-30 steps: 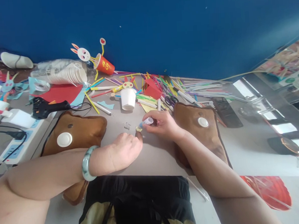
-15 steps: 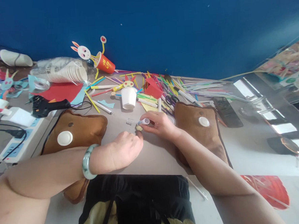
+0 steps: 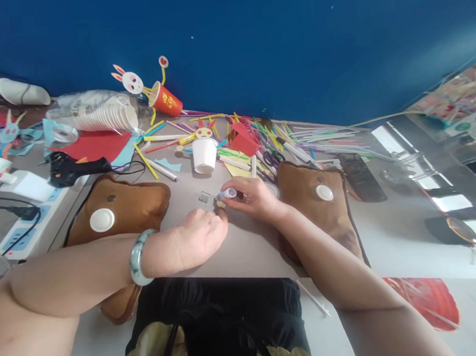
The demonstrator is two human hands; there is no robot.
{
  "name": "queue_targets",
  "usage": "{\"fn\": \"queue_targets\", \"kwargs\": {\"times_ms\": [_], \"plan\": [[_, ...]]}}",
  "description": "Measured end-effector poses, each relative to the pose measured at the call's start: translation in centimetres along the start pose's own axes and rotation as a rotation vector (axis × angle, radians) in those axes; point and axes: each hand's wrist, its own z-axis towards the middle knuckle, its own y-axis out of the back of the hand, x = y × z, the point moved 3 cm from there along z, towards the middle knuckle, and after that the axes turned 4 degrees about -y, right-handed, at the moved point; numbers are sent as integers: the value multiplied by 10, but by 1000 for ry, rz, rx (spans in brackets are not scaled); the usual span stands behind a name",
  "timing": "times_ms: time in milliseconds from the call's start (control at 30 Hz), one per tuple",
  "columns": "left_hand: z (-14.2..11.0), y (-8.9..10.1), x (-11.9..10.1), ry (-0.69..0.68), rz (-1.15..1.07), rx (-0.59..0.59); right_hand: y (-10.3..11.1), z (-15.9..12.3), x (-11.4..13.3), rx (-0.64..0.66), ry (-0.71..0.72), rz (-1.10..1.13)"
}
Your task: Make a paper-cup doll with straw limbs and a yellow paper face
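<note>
My right hand (image 3: 257,198) is closed round a short whitish pen, likely a marker (image 3: 227,193), with a bluish end pointing left and down. That end is at a small pale yellow piece (image 3: 220,203), pinched in the fingers of my left hand (image 3: 201,236); whether the two touch I cannot make out. My left fingertips are mostly hidden behind the hand. Just beyond the hands stands an upright white paper cup (image 3: 204,157) with a small rabbit face (image 3: 204,131) above its rim. A small grey-patterned scrap (image 3: 204,196) lies on the table left of the pen.
Brown cushions lie at left (image 3: 130,206) and right (image 3: 309,195). Behind are many coloured straws, scissors (image 3: 274,158), a black glue gun (image 3: 76,169), stacked cups (image 3: 105,116) and a tilted red cup (image 3: 167,100). A power strip (image 3: 27,228) is far left, a phone (image 3: 362,178) right.
Both hands stay almost in place, the right one shifting very slightly with the pen. The view has moved a touch.
</note>
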Motion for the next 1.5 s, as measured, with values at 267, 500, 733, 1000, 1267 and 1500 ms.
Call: {"fn": "queue_targets", "kwargs": {"times_ms": [267, 500, 733, 1000, 1267, 1500], "plan": [[-2, 2, -1, -9, -24, 14, 11, 0, 5, 8, -100, 55], [-6, 9, 1, -44, 8, 51, 9, 0, 1, 45, -84, 14], [-5, 5, 1, -39, -5, 41, 12, -1, 2, 47, -120, 63], [-5, 2, 1, -35, -25, 44, 18, -1, 0, 22, -107, 25], [-6, 1, 0, -16, -4, 42, 17, -1, 2, 151, -156, 96], [-10, 8, 2, -22, 8, 38, 21, 0, 2, 74, -157, 84]]}}
